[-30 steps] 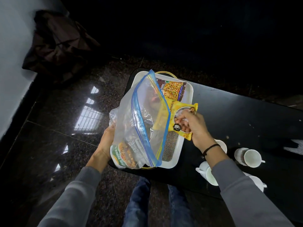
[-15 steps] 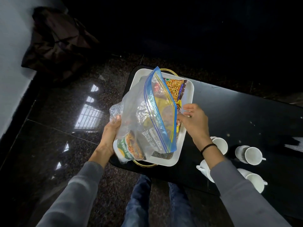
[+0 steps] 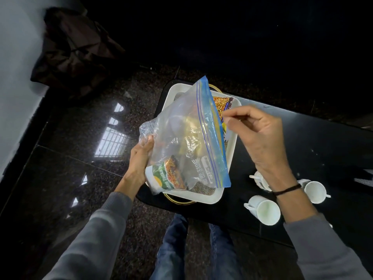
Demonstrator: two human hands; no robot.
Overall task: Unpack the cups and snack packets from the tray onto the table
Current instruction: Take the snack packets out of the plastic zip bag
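My left hand (image 3: 139, 158) grips the bottom-left of a clear zip bag (image 3: 185, 142) with a blue rim, held over the white tray (image 3: 219, 197). Inside the bag I see a green-and-orange snack packet (image 3: 169, 176) and a yellow packet (image 3: 191, 136). My right hand (image 3: 260, 136) has its thumb and forefinger pinched at the bag's blue rim. Another snack packet (image 3: 222, 103) lies in the tray's far end, partly behind the bag. White cups (image 3: 264, 211) (image 3: 314, 190) lie on their sides on the black table (image 3: 302, 142); a third cup (image 3: 259, 178) is mostly hidden by my wrist.
The tray sits at the table's left end, close to the edge, on a gold ring (image 3: 177, 201). A dark bundle of cloth (image 3: 70, 53) lies on the glossy floor by the white wall (image 3: 16, 77). My knees in jeans (image 3: 197, 249) are below the table's near edge.
The yellow packet that my right hand held half outside the bag now shows inside it. That hand has let the packet go and moved to the bag's blue rim.
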